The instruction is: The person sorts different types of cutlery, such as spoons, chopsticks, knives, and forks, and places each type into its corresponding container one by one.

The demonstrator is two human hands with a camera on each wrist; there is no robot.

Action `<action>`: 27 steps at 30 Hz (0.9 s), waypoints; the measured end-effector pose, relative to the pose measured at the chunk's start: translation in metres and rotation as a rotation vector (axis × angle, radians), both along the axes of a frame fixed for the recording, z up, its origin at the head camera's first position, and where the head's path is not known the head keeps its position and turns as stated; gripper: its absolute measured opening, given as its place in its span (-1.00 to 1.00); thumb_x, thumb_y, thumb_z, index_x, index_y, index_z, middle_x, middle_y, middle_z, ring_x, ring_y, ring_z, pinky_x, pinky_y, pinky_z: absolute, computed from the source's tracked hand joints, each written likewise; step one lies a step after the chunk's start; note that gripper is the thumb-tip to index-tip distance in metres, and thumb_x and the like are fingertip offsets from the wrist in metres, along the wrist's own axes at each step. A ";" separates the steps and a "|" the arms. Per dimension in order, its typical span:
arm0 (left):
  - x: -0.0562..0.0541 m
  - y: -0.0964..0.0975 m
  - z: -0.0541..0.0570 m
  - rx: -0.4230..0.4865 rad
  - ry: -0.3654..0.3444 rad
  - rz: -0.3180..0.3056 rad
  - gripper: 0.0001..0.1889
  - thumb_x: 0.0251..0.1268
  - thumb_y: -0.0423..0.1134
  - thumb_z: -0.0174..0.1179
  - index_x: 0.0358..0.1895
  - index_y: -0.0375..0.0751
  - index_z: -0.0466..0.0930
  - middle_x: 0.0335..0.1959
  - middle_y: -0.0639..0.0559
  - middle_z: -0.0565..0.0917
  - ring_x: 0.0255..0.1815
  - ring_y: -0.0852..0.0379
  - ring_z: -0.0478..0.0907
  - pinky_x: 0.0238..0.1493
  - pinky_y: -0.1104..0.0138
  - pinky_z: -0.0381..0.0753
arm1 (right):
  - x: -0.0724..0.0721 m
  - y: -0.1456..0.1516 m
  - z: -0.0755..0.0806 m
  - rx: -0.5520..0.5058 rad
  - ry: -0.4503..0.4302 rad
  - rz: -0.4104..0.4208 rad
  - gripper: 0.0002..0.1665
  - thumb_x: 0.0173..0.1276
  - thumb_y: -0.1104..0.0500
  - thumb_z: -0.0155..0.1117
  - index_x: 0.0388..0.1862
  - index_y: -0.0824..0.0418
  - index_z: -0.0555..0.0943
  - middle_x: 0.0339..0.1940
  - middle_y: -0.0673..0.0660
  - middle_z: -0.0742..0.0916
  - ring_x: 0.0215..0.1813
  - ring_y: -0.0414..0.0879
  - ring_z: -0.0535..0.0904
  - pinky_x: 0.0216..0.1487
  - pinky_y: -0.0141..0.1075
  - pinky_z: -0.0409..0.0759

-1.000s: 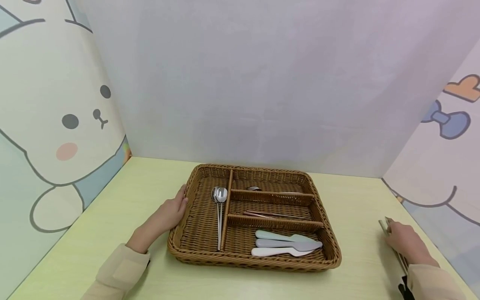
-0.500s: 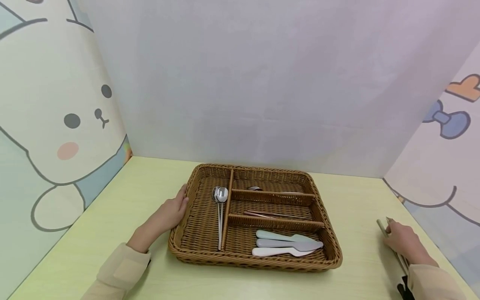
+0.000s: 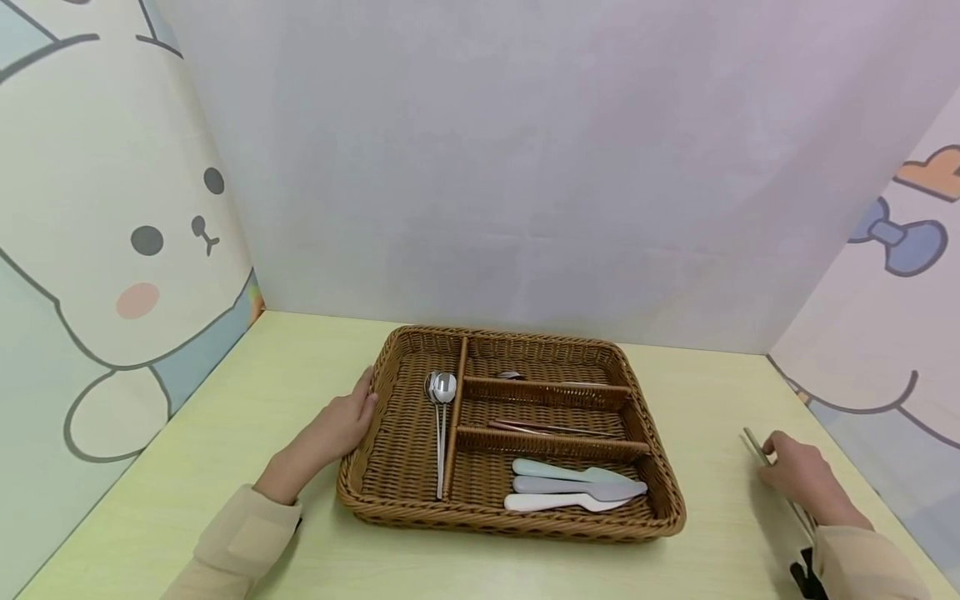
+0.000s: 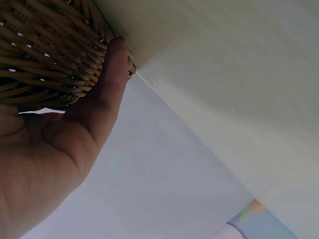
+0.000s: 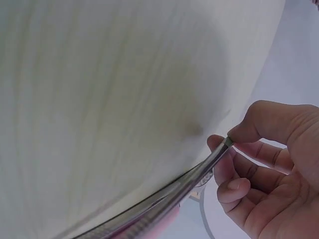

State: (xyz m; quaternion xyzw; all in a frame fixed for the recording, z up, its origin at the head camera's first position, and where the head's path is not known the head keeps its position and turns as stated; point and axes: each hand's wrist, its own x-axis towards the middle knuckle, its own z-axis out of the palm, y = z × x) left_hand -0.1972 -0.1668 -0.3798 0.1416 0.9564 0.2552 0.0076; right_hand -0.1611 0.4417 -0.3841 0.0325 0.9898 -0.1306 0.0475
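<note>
A brown wicker cutlery basket (image 3: 510, 529) with several compartments stands on the table. My left hand (image 3: 341, 429) rests along its left outer wall; in the left wrist view, a straight finger (image 4: 107, 89) lies against the weave. Off to the right of the basket, my right hand (image 3: 806, 479) pinches a pair of metal chopsticks (image 3: 757, 447). The right wrist view shows thumb and index fingertips on the end of one chopstick (image 5: 202, 172), the other fingers curled loosely. Two long silver spoons (image 3: 442, 417) lie in the left compartment.
Mint, grey and white knives (image 3: 566, 502) lie in the basket's front compartment. Thin reddish-handled utensils (image 3: 517, 427) are in the middle one. A spoon (image 3: 510, 375) shows partly behind the rear divider. A pale wall (image 3: 510, 183) stands behind the table (image 3: 300, 358).
My right hand has shifted slightly left and the chopsticks' far ends have moved left and away, now looking like one stick instead of two. My left hand and the basket have stayed put.
</note>
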 end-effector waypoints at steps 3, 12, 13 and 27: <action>0.000 0.001 0.001 -0.001 -0.003 0.001 -0.43 0.48 -0.23 -0.29 0.37 -0.57 -0.18 0.03 -0.57 0.45 -0.14 -0.28 0.58 -0.16 0.01 0.55 | -0.001 -0.004 0.003 -0.009 0.006 0.002 -0.66 0.00 0.33 0.17 -0.23 0.48 0.38 -0.46 0.36 0.62 -0.44 0.06 0.52 -0.47 -0.13 0.44; 0.001 0.001 0.001 -0.003 -0.010 0.006 -0.43 0.48 -0.24 -0.27 0.37 -0.56 -0.16 -0.02 -0.56 0.49 -0.18 -0.25 0.60 -0.20 0.03 0.56 | 0.001 -0.020 0.010 -0.005 0.049 0.035 -0.66 0.04 0.32 0.12 -0.15 0.40 0.41 -0.49 0.22 0.63 -0.51 -0.05 0.49 -0.56 -0.21 0.38; 0.000 0.001 0.000 -0.003 -0.010 0.005 -0.43 0.48 -0.25 -0.27 0.37 -0.57 -0.17 -0.03 -0.56 0.49 -0.19 -0.25 0.60 -0.20 0.03 0.56 | 0.001 -0.022 0.011 -0.001 0.061 0.042 -0.67 0.05 0.33 0.12 -0.15 0.38 0.41 -0.50 0.19 0.63 -0.52 -0.07 0.47 -0.58 -0.22 0.36; 0.001 0.001 0.002 -0.003 -0.013 0.001 -0.43 0.48 -0.24 -0.28 0.37 -0.57 -0.16 0.05 -0.57 0.43 -0.11 -0.30 0.57 -0.13 -0.01 0.53 | -0.004 -0.057 0.023 0.083 0.180 0.121 -0.70 0.11 0.35 0.09 -0.12 0.27 0.52 -0.61 0.03 0.57 -0.63 -0.15 0.33 -0.68 -0.27 0.25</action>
